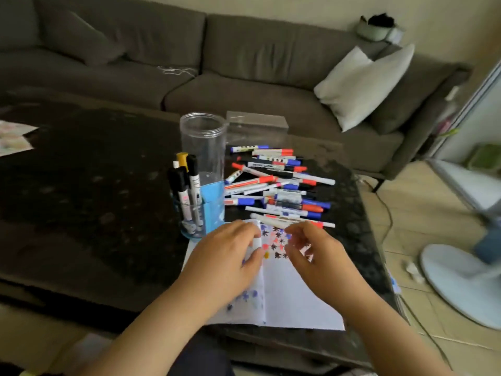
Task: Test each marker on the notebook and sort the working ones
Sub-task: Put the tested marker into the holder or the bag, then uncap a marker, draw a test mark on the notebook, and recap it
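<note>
Left hand gripping white marker, right hand fingers curled

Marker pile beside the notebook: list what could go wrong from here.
1. The marker pile lies loose near the table's right edge; a nudge could roll some off.
2. The tall clear jar stands empty beside the glass of tested markers; a reaching left hand could tip it.
</note>
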{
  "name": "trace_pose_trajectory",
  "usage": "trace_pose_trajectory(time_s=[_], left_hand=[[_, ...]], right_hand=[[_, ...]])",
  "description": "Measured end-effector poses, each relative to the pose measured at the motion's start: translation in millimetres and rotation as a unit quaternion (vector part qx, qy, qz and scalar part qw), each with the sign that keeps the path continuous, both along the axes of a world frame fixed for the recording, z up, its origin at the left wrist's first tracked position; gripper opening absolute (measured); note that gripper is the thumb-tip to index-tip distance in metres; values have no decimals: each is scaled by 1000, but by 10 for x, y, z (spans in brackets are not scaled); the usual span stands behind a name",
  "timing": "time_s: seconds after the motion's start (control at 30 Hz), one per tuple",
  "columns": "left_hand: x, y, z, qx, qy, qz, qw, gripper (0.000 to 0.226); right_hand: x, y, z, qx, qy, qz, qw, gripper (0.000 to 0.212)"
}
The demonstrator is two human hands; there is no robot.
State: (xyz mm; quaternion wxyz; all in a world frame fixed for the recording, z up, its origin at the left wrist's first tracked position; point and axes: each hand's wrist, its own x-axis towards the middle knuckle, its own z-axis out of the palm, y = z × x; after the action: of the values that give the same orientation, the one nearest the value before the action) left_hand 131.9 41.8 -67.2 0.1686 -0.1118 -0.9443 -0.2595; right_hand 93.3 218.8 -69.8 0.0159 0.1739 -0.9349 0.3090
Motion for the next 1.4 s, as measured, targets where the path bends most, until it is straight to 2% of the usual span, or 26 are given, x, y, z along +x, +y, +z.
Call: trace_pose_trajectory(time_s=[0.27, 0.53, 0.7, 0.97, 1.07, 1.17, 1.23, 1.3, 1.4], left_hand=[[-926, 375, -188, -32, -18, -22, 999, 23], [-1247, 408, -432, -16, -50, -4, 999, 28], [-1377, 427, -450, -6, -58, 4, 998, 29], [-1383, 501, -443, 8, -68, 0, 998, 27], [-1317, 535, -367, 75, -71, 6, 995, 22], [-1197, 566, -247, 177, -77, 7, 981, 12], [-1111, 576, -174, 212, -76, 3, 974, 11], [-1037, 567, -123, 237, -79, 5, 968, 12], [-929, 543, -61, 241, -71, 11, 968, 12]], right_hand=[[-731, 456, -231, 27, -5, -62, 998, 29], [-1768, 489, -459, 104, 3, -136, 985, 37], [-2281, 418, -670, 180, -42, -104, 977, 39], [-2371, 504, -592, 172, -66, -49, 982, 25], [-2150, 548, -349, 118, 4, -51, 992, 20], [-1779, 556, -67, -22, 68, -75, 995, 11], [-1484, 547, 96, -158, 50, -84, 983, 7], [-1157, 524, 224, -294, 1, -83, 952, 6], [-726, 469, 245, -383, -80, -71, 918, 40]])
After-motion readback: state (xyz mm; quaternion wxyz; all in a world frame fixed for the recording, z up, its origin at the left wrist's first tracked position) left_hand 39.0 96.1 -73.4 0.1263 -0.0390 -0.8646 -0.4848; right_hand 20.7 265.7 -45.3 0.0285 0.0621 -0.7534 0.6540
